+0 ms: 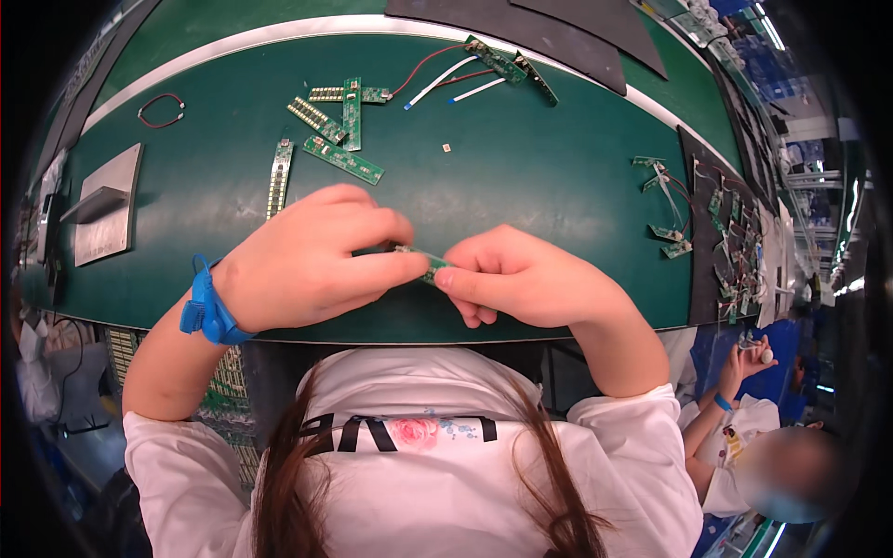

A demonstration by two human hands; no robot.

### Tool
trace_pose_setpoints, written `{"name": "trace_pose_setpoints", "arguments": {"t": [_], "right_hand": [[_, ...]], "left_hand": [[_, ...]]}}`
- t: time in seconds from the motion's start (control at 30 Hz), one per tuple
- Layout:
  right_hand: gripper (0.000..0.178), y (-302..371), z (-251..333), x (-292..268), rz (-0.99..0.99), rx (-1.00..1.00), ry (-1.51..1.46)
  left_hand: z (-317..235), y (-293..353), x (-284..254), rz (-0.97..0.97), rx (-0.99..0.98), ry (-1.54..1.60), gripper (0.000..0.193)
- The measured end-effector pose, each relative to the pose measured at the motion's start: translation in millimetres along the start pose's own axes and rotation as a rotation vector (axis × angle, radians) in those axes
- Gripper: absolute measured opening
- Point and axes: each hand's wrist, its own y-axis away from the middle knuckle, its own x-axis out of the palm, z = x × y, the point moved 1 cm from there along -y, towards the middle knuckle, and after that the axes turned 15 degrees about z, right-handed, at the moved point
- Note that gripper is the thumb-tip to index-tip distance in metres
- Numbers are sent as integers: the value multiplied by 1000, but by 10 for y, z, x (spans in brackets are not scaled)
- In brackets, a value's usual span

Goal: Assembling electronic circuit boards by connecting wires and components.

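Note:
A small narrow green circuit board (433, 266) is held low over the green table mat near its front edge. My right hand (516, 274) pinches its right end between thumb and forefinger, the other fingers curled below. My left hand (321, 251), with a blue wrist strap on that arm, is closed at the board's left end, thumb and forefinger against it. The left fingertips hide part of the board. Beyond my left hand lie several loose circuit boards, among them a light-faced strip (279, 179) and a green one (344, 160).
Wired boards (495, 60) with red wires and white ribbon cables lie at the back. A wire loop (162, 111) and a metal stand (107, 206) are at left. Wired boards (735, 232) cover a dark mat at right. Another person (735, 437) works beyond the right edge.

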Motion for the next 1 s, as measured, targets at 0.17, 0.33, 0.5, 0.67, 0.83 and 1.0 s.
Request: {"name": "trace_pose_setpoints", "arguments": {"t": [0.17, 0.33, 0.5, 0.67, 0.83, 1.0], "right_hand": [[37, -90, -69, -61, 140, 36, 186], [35, -154, -79, -120, 200, 25, 237], [25, -192, 18, -414, -112, -156, 581], [16, -533, 133, -1247, -819, -214, 1364], [16, -818, 215, -1460, -745, -217, 1696], [14, -856, 289, -1602, -626, -186, 1667]], "left_hand": [[-28, -22, 22, 176, -19, 158, 22], [-39, -22, 40, 199, -30, 208, 13], [36, -31, 69, 113, -138, 326, 14], [164, -271, 107, 136, -266, 621, 21], [178, -425, 205, 111, -162, 588, 20], [246, -380, 291, 126, -171, 711, 18]]}}
